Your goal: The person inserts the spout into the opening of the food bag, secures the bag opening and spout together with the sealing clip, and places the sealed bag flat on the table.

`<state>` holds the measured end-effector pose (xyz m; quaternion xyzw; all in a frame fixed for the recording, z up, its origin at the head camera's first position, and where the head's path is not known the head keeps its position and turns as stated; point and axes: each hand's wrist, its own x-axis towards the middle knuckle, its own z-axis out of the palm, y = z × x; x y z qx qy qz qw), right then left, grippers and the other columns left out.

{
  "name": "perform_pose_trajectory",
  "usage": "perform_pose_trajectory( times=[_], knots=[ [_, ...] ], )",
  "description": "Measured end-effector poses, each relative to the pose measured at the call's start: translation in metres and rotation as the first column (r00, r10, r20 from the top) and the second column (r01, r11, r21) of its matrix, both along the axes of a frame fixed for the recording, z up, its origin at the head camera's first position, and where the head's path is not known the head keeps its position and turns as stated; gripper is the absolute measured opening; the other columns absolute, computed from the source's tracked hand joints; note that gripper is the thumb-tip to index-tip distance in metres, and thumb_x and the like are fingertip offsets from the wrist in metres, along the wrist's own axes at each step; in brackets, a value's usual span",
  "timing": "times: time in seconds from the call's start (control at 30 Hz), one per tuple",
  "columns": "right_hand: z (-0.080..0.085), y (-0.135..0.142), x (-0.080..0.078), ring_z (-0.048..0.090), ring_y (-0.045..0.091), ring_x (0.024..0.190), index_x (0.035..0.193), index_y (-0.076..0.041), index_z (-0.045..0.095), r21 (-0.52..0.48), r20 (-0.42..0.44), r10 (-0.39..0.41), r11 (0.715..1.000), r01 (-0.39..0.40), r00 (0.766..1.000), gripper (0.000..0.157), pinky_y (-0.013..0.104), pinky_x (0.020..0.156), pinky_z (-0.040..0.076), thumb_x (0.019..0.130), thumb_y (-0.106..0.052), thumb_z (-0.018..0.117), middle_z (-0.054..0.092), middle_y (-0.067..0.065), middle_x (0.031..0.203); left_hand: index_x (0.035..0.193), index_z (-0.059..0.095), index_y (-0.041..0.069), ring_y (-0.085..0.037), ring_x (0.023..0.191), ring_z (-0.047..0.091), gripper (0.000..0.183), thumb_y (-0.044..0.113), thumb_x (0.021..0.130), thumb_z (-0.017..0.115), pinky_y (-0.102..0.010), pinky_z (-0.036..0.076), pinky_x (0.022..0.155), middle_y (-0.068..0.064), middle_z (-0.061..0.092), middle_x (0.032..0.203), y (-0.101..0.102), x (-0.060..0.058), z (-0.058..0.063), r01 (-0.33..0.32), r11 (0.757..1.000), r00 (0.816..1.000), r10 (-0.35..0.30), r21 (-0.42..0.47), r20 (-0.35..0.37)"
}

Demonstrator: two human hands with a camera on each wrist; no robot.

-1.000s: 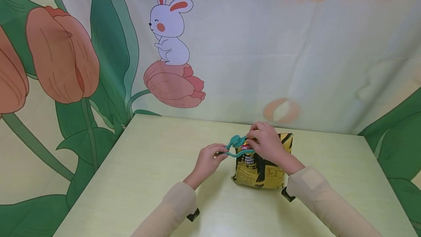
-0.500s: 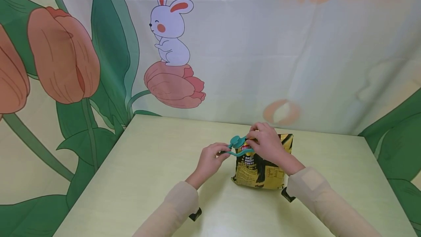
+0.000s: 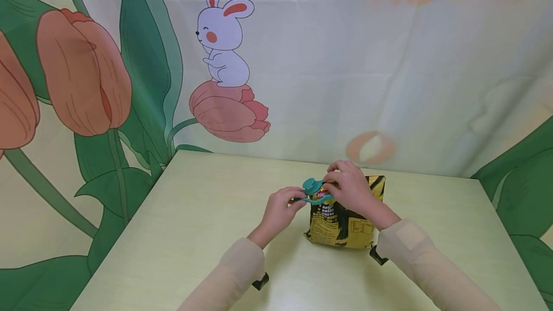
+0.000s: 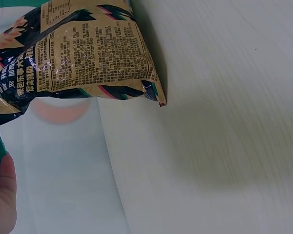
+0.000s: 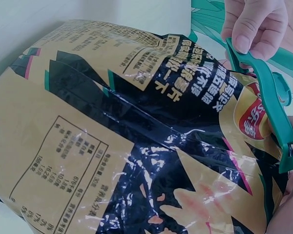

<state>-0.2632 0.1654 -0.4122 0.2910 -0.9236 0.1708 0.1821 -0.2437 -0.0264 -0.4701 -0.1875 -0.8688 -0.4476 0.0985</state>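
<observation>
A yellow and black chip bag [image 3: 341, 229] stands upright on the table, its printed back towards me. Across its upper part lies a teal bag clip [image 3: 320, 199] with a round cap on its far arm; the clip's long near bar crosses the bag's face in the right wrist view. My left hand [image 3: 278, 208] pinches the clip's left end between thumb and fingers. At the clip's other end, my right hand [image 3: 351, 187] grips the clip and the bag's top, hiding that end. In the left wrist view the bag [image 4: 97, 53] hangs over my thumb [image 4: 7, 175].
The pale table [image 3: 207, 205] runs out to both sides. A printed curtain [image 3: 324, 71] with a rabbit and tulips rises right behind the table's back edge, close to my right hand. A black strap piece [image 3: 261, 281] shows under each sleeve.
My left hand has shifted slightly to the right, closer to the bag, along the left end of the clip. The right hand and the bag have stayed in place.
</observation>
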Motion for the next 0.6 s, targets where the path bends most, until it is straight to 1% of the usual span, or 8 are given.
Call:
perform_pose_trajectory(
  times=[0.17, 0.6],
  knots=[
    [-0.0009, -0.0006, 0.0001, 0.05, 0.024, 0.09, 0.081, -0.013, 0.07, -0.001, -0.003, -0.001, 1.0, 0.001, 1.0, 0.008, 0.038, 0.079, 0.042, 0.078, -0.019, 0.067, 0.058, 0.007, 0.098, 0.088, 0.068, 0.006, -0.017, 0.094, 0.06, 0.011, 0.012, 0.079, 0.065, -0.018, 0.049, 0.07, -0.006, 0.064, 0.104, 0.0001, 0.0007, -0.0003, 0.003, 1.0, 1.0, -0.003, 0.002, -0.012],
    [-0.0013, -0.0024, 0.003, 0.05, 0.025, 0.09, 0.081, -0.012, 0.07, -0.006, 0.002, -0.003, 1.0, 0.003, 1.0, 0.008, 0.039, 0.08, 0.041, 0.079, -0.019, 0.067, 0.058, 0.007, 0.097, 0.089, 0.068, 0.007, -0.017, 0.096, 0.059, 0.012, 0.013, 0.08, 0.064, -0.02, 0.049, 0.07, -0.006, 0.063, 0.106, -0.0014, 0.0043, 0.0003, 0.004, 1.0, 1.0, -0.004, -0.008, -0.017]
  ],
)
